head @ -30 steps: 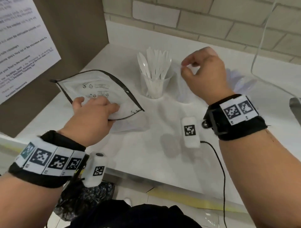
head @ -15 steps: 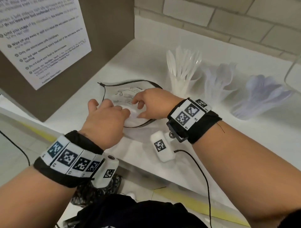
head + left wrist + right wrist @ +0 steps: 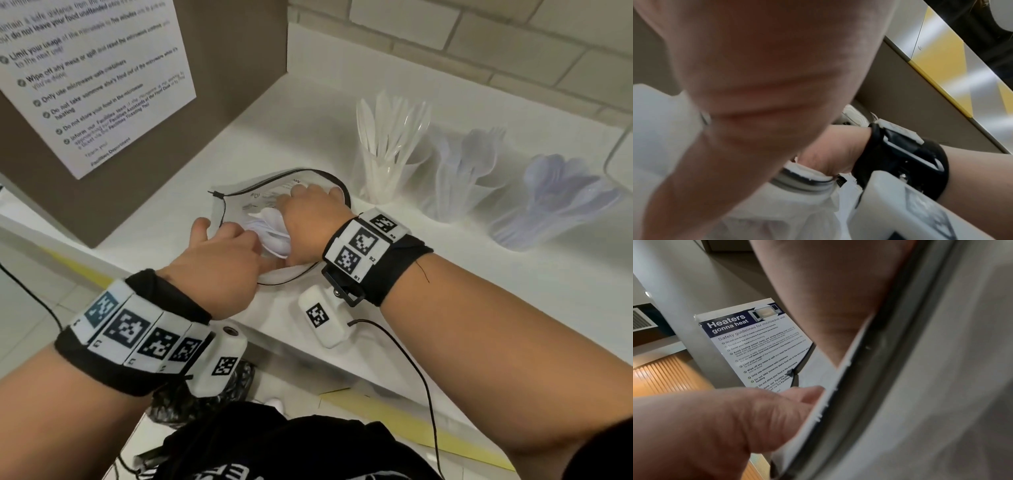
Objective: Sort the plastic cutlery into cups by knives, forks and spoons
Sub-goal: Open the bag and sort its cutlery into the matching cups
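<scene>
The white counter (image 3: 212,130) carries the zip bag (image 3: 239,202) before me and three cups (image 3: 383,178) at two o'clock. My left hand (image 3: 219,263) pinches the bag's edge; my right hand (image 3: 308,219) reaches inside among cutlery (image 3: 270,229), grip hidden.

Bare worktop (image 3: 479,291) lies open along the front edge, right of the pouch (image 3: 239,200), and a strip runs free behind the pouch toward the back wall. Three cups stand in a row toward the back right: the knife cup (image 3: 383,178), the fork cup (image 3: 452,195) just beside it, and the tilted spoon cup (image 3: 534,222). A brown side panel (image 3: 239,51) closes the left edge.
</scene>
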